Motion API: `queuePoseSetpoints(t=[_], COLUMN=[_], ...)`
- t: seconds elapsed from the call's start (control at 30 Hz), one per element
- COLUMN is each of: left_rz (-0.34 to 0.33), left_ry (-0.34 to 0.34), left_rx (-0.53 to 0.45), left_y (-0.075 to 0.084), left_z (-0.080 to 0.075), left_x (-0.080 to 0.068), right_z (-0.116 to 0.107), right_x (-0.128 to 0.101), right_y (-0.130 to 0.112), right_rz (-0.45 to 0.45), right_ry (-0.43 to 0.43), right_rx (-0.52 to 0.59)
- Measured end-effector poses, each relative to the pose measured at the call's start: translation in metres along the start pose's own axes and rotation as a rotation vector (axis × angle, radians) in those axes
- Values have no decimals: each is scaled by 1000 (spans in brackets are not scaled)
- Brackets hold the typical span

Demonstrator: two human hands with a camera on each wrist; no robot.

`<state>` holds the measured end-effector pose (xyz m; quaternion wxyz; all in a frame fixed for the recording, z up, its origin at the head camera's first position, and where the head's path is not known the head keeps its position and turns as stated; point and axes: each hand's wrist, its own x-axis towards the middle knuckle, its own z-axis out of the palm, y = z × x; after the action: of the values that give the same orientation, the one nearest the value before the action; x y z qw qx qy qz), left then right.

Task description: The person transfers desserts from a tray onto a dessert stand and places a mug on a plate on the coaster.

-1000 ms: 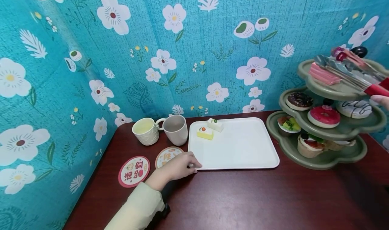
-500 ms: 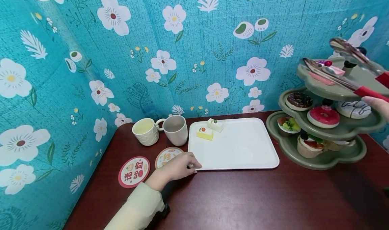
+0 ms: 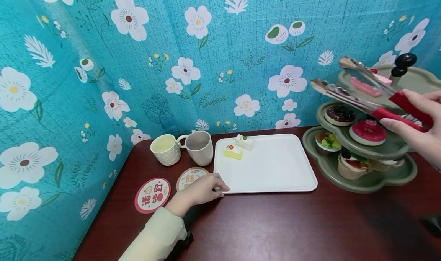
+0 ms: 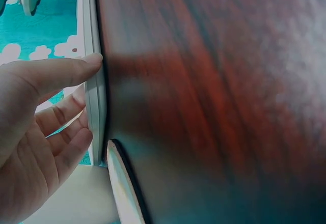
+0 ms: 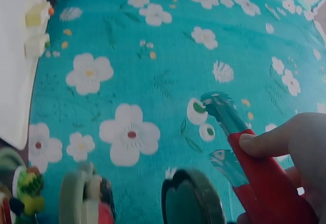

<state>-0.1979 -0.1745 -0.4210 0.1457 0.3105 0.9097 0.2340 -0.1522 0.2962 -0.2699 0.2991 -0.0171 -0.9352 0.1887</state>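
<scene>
My left hand [image 3: 203, 188] pinches the near left corner of a white rectangular tray [image 3: 272, 165], thumb on the rim in the left wrist view. A yellow cake piece [image 3: 232, 152] and a white one [image 3: 244, 142] sit at the tray's far left. At the right, my right hand [image 3: 422, 119] holds metal tongs by their red handles [image 5: 265, 178]. The tongs [image 3: 382, 112] are spread, nothing between their tips, in the air left of a tiered green stand [image 3: 361, 184]. A pink cake [image 3: 365, 86] lies on its top tier, partly behind the tongs.
Donuts, including a pink one [image 3: 367, 132], fill the middle tier; fruit tarts [image 3: 352, 165] stand on the lowest. Left of the tray are a cream mug [image 3: 166, 150], a grey mug [image 3: 200, 148] and two round coasters [image 3: 152, 195]. A blue floral cloth [image 3: 220, 62] hangs behind.
My right hand has come further into view, carrying the tongs leftward from over the stand's top tier. The left hand and tray stay as they were.
</scene>
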Motion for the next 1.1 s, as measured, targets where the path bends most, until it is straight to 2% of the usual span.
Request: queuePoseSetpoints(t=[0.1,0.23,0.5,0.83,1.1], left_rz=[-9,-14,-6,8,-14], left_ry=[-3,-4,-4,1,-7], left_rx=[-3,-5,-8,-6,-19], left_y=[1,1,0,0,0], left_z=[-1,-2,0,0,0], left_x=[0,-1,-2,0,0], right_z=[0,6,28,51,80], right_x=[-4,-8,-13,-14,-17], right_y=[-15,-24,-35,-35,-39], right_rz=[-61,-132,-170,-159,-255], right_ry=[-56,-123,-255,-305,-298], right_rx=[22,-29,-25,19,79])
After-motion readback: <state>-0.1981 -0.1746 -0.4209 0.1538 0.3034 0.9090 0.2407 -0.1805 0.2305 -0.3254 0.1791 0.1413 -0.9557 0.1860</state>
